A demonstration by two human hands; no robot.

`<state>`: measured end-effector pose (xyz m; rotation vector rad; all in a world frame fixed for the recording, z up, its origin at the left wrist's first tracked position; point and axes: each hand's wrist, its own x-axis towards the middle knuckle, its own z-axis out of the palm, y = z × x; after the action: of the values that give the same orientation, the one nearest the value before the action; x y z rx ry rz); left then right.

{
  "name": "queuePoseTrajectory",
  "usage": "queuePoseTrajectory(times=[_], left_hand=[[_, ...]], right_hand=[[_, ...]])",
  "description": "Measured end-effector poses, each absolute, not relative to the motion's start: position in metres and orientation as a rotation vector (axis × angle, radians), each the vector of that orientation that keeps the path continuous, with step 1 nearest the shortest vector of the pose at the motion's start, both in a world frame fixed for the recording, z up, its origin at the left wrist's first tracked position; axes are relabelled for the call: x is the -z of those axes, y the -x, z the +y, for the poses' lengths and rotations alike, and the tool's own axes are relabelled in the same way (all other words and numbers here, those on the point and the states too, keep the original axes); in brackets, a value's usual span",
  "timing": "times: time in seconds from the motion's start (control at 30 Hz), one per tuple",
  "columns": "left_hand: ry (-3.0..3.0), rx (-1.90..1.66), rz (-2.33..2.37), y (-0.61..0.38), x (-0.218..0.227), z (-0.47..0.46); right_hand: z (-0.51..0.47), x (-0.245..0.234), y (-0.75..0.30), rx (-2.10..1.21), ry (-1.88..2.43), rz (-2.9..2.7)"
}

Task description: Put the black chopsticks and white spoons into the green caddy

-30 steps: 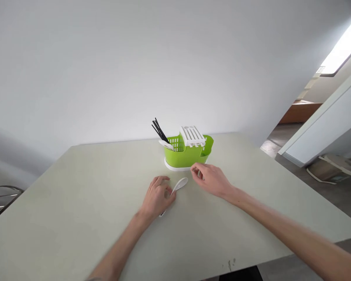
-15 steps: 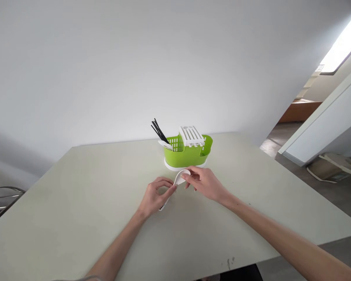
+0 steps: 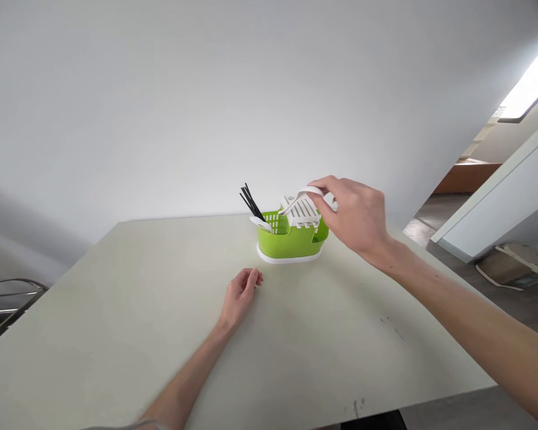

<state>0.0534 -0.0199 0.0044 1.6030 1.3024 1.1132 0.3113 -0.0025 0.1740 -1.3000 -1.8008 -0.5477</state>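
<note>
My right hand (image 3: 356,212) is closed on the bowl end of a white spoon (image 3: 301,194), held above the utensil holder. The spoon's handle slants down to the left, over the holder's left opening. A green utensil holder (image 3: 287,243) with a white base stands against the back of the table. A white slotted rack (image 3: 302,213) sits on its top, partly hidden behind the spoon. Several black chopsticks (image 3: 251,200) and another white spoon (image 3: 260,224) lean out of its left side. My left hand (image 3: 242,289) rests on the table in front, fingers curled, holding nothing visible.
The pale table (image 3: 161,310) reaches back to a plain wall (image 3: 206,107). Dark marks show near its front edge. A metal-framed rack (image 3: 13,307) stands beyond the left edge. On the floor at right lies a brown item (image 3: 515,266) beside a white panel.
My right hand has lifted the spoon from my left hand and carried it up over the green holder, its handle now pointing at the left opening. My left hand has let go and closed.
</note>
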Motion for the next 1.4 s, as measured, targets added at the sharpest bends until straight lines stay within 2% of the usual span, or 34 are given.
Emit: queuePoseTrajectory(times=[0.1,0.3,0.7,1.07,1.4], left_hand=[[-1.623,-1.103,1.315,-0.054,-0.001,-0.02],[-1.621,-1.075,1.316,-0.054,0.001,-0.021],[-1.68,-0.979,1.296,-0.057,-0.004,-0.024],[-1.689,-0.985,1.301,-0.056,-0.003,-0.023],[-1.746,-0.972,1.335,-0.058,0.0,-0.022]], right_hand=[[0.011,-0.165,-0.298,0.688,1.264,-2.0],[0.027,-0.134,-0.277,0.72,1.207,-2.267],[0.038,-0.102,-0.268,0.883,1.192,-2.322],[0.023,-0.096,-0.27,0.69,1.173,-2.309],[0.024,-0.077,-0.289,0.575,1.375,-2.245]])
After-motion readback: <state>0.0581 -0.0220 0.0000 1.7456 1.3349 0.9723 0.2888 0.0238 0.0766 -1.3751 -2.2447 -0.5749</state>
